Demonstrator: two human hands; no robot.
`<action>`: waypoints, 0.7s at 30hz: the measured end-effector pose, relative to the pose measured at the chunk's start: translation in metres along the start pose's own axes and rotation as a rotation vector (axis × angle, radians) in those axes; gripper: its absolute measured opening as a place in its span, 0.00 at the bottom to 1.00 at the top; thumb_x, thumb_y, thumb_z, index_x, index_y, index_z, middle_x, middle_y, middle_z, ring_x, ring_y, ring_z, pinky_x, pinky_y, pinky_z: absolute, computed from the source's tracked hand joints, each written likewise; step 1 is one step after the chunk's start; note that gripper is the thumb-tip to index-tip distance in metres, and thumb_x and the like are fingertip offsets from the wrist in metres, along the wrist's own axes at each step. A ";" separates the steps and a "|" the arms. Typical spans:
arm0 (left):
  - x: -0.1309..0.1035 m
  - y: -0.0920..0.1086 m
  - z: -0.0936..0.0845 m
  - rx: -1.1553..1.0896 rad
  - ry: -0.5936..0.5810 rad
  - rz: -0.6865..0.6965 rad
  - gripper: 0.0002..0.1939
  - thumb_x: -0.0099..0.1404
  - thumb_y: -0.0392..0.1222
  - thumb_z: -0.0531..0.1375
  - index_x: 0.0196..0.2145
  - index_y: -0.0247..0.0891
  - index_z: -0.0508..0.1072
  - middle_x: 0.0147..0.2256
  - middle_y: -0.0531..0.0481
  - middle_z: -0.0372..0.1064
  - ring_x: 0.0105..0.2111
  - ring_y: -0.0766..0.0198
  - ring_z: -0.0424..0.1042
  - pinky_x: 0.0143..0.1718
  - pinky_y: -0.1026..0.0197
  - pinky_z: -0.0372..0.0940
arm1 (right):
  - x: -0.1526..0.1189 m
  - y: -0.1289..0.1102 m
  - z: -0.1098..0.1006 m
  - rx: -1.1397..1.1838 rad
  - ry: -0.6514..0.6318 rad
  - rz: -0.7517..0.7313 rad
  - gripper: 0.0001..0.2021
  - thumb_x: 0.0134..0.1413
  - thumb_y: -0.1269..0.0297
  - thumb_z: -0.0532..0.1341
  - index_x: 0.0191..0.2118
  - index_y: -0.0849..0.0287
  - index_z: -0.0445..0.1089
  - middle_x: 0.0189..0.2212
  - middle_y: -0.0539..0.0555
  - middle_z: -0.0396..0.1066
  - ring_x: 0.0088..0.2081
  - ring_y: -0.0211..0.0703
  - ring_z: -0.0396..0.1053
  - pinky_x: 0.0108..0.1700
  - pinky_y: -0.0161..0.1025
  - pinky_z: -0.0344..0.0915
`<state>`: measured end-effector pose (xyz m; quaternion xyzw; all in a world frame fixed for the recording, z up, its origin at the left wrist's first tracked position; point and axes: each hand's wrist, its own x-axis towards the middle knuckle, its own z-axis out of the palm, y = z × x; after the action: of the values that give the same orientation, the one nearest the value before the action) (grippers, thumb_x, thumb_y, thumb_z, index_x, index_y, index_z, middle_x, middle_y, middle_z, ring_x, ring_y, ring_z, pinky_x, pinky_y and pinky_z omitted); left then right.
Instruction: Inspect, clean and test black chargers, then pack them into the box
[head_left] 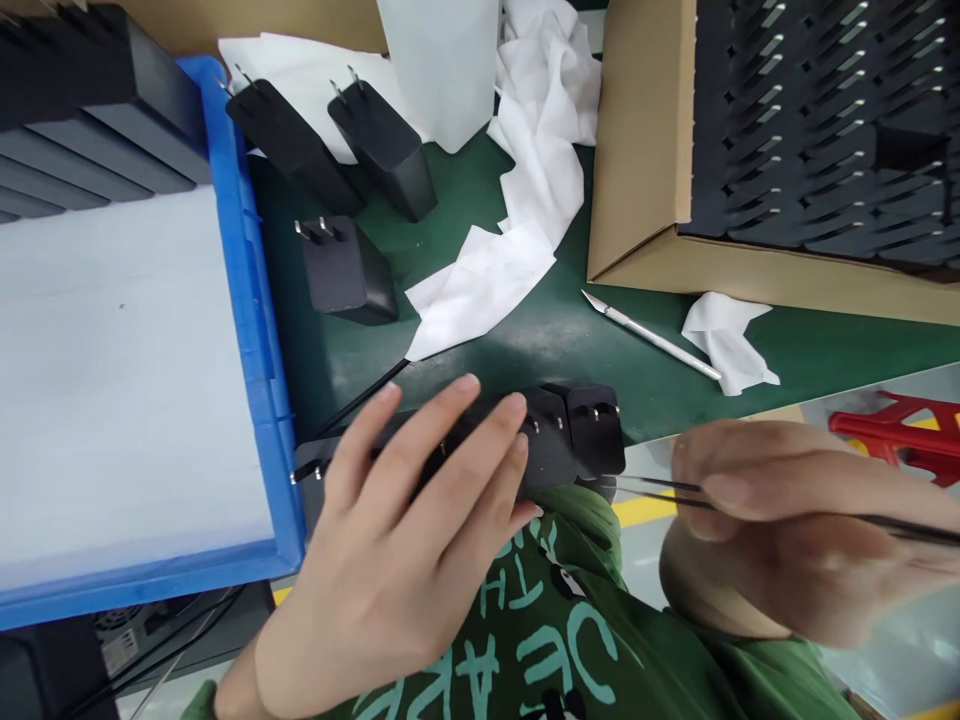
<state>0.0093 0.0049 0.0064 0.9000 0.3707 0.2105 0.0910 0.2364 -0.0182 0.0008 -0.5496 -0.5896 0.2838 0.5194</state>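
A row of black power adapters [592, 430] with metal prongs lies along the near edge of the green table. My left hand [409, 530] rests over the row, fingers spread on top and hiding several adapters. Right of the row, my right hand [795, 510] is closed around black tweezers [660, 488], whose tips point left towards the rightmost adapter. That hand is slightly blurred. Three loose adapters [349, 270] stand farther back on the table, prongs up. A craft knife [652, 335] lies behind my right hand, its handle end touching a small white cloth [727, 340].
At left is a blue tray [255, 350] with a white liner and several adapters. A cardboard box [645, 150] full of adapters stands at the back right. Crumpled white cloth [540, 190] and a pale container [446, 60] are between them. A red object [900, 430] shows below the table at right.
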 end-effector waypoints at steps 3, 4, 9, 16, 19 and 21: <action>-0.005 0.002 0.001 -0.095 -0.030 0.040 0.09 0.67 0.39 0.64 0.45 0.36 0.78 0.50 0.46 0.77 0.59 0.52 0.68 0.71 0.46 0.48 | -0.006 0.000 0.001 0.210 0.276 0.054 0.13 0.62 0.55 0.65 0.31 0.57 0.79 0.15 0.49 0.66 0.14 0.39 0.63 0.15 0.42 0.62; -0.006 0.003 0.001 -0.095 -0.038 0.034 0.10 0.68 0.41 0.64 0.46 0.37 0.78 0.51 0.46 0.76 0.60 0.53 0.67 0.71 0.47 0.46 | -0.008 0.001 0.002 0.234 0.324 0.048 0.13 0.60 0.55 0.66 0.30 0.57 0.80 0.14 0.48 0.65 0.12 0.38 0.60 0.13 0.41 0.58; -0.006 0.004 0.003 -0.016 -0.080 0.039 0.17 0.71 0.48 0.60 0.51 0.38 0.76 0.59 0.49 0.70 0.65 0.49 0.60 0.72 0.43 0.39 | -0.014 0.007 0.005 0.226 0.421 0.101 0.13 0.54 0.50 0.69 0.27 0.53 0.80 0.12 0.45 0.62 0.11 0.37 0.55 0.12 0.40 0.51; -0.003 0.002 0.003 -0.012 -0.099 0.044 0.17 0.71 0.49 0.59 0.52 0.38 0.76 0.62 0.46 0.65 0.66 0.40 0.56 0.69 0.35 0.44 | -0.026 0.015 0.002 0.216 0.445 0.048 0.12 0.54 0.53 0.70 0.30 0.57 0.80 0.14 0.46 0.65 0.13 0.37 0.57 0.15 0.40 0.54; -0.003 0.004 0.005 -0.053 -0.091 0.055 0.16 0.73 0.50 0.56 0.52 0.41 0.76 0.63 0.47 0.65 0.67 0.44 0.55 0.70 0.36 0.43 | -0.028 0.023 -0.003 0.221 0.389 -0.012 0.13 0.59 0.53 0.67 0.33 0.58 0.81 0.15 0.47 0.66 0.15 0.36 0.59 0.16 0.39 0.54; -0.003 0.005 0.005 -0.027 -0.086 0.043 0.17 0.72 0.48 0.58 0.53 0.39 0.75 0.63 0.44 0.65 0.68 0.42 0.54 0.69 0.35 0.42 | -0.027 0.028 -0.006 0.203 0.327 -0.101 0.14 0.62 0.53 0.64 0.36 0.58 0.82 0.18 0.49 0.69 0.18 0.37 0.63 0.17 0.39 0.57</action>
<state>0.0121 -0.0008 0.0027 0.9147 0.3440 0.1784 0.1148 0.2477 -0.0387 -0.0308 -0.5028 -0.4928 0.2223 0.6745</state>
